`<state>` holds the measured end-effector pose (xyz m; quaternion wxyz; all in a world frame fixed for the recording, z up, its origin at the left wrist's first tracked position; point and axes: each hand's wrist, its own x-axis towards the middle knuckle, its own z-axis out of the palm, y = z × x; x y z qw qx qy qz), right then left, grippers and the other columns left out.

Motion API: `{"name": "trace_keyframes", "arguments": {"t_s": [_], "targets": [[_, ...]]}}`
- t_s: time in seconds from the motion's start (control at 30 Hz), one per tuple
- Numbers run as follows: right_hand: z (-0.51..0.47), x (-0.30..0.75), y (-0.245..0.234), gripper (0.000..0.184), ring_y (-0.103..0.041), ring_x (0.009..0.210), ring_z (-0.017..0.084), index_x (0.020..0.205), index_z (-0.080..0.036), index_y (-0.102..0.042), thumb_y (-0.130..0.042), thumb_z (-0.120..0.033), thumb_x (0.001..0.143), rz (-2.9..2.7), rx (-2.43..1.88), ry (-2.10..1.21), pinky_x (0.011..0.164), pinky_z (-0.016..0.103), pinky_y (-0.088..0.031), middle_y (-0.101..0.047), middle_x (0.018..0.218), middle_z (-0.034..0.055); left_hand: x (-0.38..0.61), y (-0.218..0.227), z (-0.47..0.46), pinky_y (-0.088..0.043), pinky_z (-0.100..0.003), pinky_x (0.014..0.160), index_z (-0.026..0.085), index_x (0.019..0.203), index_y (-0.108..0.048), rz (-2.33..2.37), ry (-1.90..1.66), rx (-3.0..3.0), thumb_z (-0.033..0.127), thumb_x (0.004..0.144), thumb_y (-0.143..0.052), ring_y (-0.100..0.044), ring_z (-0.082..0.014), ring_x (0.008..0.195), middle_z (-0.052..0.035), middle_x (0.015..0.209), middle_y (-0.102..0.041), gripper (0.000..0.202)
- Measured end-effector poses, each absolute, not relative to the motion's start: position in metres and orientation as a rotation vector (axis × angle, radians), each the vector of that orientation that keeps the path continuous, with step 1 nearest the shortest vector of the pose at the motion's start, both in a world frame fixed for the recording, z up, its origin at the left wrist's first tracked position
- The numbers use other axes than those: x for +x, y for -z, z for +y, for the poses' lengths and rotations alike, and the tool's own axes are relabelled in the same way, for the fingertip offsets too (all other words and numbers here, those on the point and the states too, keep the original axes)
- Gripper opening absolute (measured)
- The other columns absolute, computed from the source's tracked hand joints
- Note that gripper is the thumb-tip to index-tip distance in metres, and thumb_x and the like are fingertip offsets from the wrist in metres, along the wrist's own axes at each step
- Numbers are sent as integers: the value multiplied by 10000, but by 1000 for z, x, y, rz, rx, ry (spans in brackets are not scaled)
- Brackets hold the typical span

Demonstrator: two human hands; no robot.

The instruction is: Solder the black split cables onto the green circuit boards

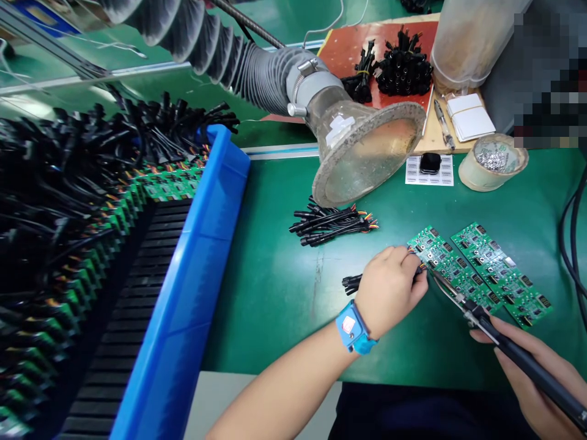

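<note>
My left hand point(389, 284) is closed on black connector cables point(352, 285), their coloured wire ends at the left edge of a green circuit board panel point(461, 269). A blue strap point(352, 328) circles that wrist. In my right hand point(527, 360) is a soldering iron point(513, 348), its tip beside the wire ends and over the panel. What the tip touches is hard to make out. A second circuit board panel point(502, 272) lies alongside, to the right. Behind my left hand rests a bundle of loose cables point(332, 224) with bare coloured wire ends.
A fume extraction hood point(371, 159) hangs over the green table. At left, a blue bin point(197, 256) holds rows of wired boards. Farther back are tied cable bundles point(403, 64), a tape roll point(493, 165) with silvery contents, a plastic container point(472, 43) and white cards point(471, 116).
</note>
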<state>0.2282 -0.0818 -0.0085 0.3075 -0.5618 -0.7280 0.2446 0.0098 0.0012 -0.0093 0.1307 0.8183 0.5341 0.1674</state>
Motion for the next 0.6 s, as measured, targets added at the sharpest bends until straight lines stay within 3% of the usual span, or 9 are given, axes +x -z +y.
{"name": "trace_keyframes", "arguments": {"t_s": [0.33,0.5,0.6], "targets": [[-88,211,2,226,-681,824,207,1011,-245,-647,-532,-321,832,-1683,-1620,-735,722,237,-582,-707,880,22,12,10,0,-469,-321,617,148,799,-595,1575,-490,2413,222,809,-498,-527,-194,691,-55,750,-557,123],[-87,213,4,214,-679,834,187,994,-237,-648,-536,-330,837,-1730,-1623,-683,729,195,-563,-706,905,19,13,9,0,-469,-320,617,147,798,-596,1592,-475,2409,221,806,-500,-523,-193,687,-55,750,-555,122],[-87,216,3,215,-682,808,156,1035,-216,-624,-530,-258,847,-1770,-1538,-687,726,156,-546,-709,889,14,13,8,0,-471,-321,622,146,789,-592,1595,-467,2407,219,806,-499,-523,-192,687,-55,749,-554,119]]}}
